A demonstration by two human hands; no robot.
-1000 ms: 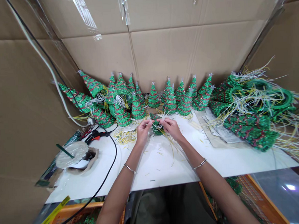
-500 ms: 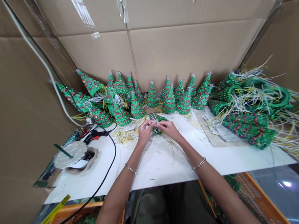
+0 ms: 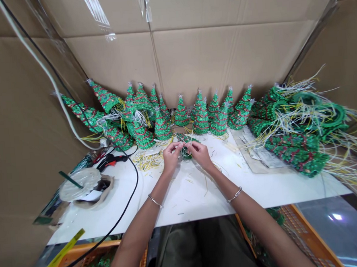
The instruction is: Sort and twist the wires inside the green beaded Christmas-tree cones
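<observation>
At the middle of the white table, my left hand [image 3: 172, 153] and my right hand [image 3: 198, 151] face each other, fingertips almost meeting. Both are closed in a pinch on thin white wires [image 3: 184, 150] that come from a green tinsel Christmas tree [image 3: 193, 140]. This tree lies on the table under and behind my fingers, largely covered by them. Which wire each hand grips is too small to tell. Yellow and white wire clippings [image 3: 148, 161] lie in a heap to the left of my left hand.
Finished-looking tinsel trees [image 3: 200, 116] stand along the cardboard wall [image 3: 198, 59]. More trees with long loose wires [image 3: 300, 150] are piled at right. At left are a glue gun [image 3: 110, 161], a round container [image 3: 81, 185] and a black cable [image 3: 131, 207]. Orange crates [image 3: 311, 230] sit below the table.
My hands have drawn slightly apart at the fingertips, with the white wires still between them. The view has shifted a little; the trees around have not moved.
</observation>
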